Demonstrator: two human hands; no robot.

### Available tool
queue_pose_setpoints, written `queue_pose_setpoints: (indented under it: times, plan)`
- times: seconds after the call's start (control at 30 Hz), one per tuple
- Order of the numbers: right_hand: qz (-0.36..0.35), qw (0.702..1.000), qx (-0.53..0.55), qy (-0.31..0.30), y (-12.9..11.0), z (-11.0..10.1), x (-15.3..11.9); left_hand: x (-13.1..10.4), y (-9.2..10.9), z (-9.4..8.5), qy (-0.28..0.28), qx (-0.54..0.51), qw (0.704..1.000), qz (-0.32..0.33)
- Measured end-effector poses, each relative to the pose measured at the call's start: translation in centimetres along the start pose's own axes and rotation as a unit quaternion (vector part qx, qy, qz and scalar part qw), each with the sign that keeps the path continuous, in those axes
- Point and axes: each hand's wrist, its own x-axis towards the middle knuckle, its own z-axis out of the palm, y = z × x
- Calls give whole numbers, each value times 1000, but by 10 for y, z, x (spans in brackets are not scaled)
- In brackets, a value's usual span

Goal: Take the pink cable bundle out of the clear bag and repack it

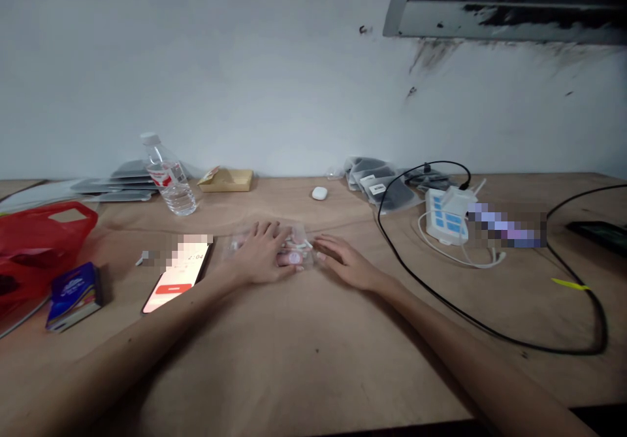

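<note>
A clear plastic bag [294,258] with pinkish and white contents lies flat on the wooden table [294,358], near the middle of the view. My left hand [264,252] rests on top of it, palm down with the fingers spread, and hides much of the bag. At the bag's right edge lies my right hand [345,262], its fingers stretched towards the bag and holding nothing. What exactly is inside the bag is too blurred to make out.
Left are a lit phone [172,287], a blue packet [73,293], a red bag [44,241] and a water bottle [171,185]. Behind are a cardboard tray [228,181] and white case [319,193]. Right are grey packets [377,182], a power strip [443,218] and black cable [441,301].
</note>
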Motion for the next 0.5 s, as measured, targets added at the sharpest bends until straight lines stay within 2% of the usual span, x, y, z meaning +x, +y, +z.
queue_pose_setpoints:
  times: [0.23, 0.3, 0.5]
  plan:
    - [67, 980, 187, -32, -12, 1, -2, 0, 1, 0, -3, 18, 1000, 2]
    - [62, 983, 169, -36, -16, 3, -2, -1, 2, 0, -4, 26, 1000, 0]
    - [-9, 999, -6, -39, -24, 7, -1, -1, 2, 1, -18, 47, 999, -10]
